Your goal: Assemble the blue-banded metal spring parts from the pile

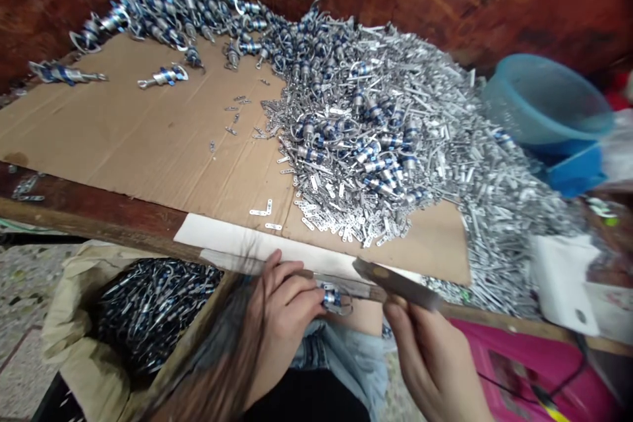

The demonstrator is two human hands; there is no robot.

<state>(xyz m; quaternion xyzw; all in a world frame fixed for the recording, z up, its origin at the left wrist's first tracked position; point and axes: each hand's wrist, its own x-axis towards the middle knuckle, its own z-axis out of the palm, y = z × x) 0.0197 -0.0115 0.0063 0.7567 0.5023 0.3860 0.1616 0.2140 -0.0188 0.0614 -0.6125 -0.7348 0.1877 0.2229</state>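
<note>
My left hand [287,300] is closed at the front edge of the bench, its fingers pinching a small metal fitting [332,297] with a blue band and a wire loop. Part of the fitting lies hidden under those fingers. To its right, my right hand [425,349] grips a hammer [398,285], whose dark steel head is raised a little over the bench edge. The hammer's handle is mostly covered by my fist. Just beyond both hands runs a white strip [222,237] along the edge.
A cardboard sheet [123,125] covers much of the bench. Heaped on and beside it are blue-banded fittings [173,0] and small flat metal links [356,217]. A blue tub [544,105] stands at right. Below left is a paper-lined box [64,323] of metal parts; a pink plastic object [524,356] sits lower right.
</note>
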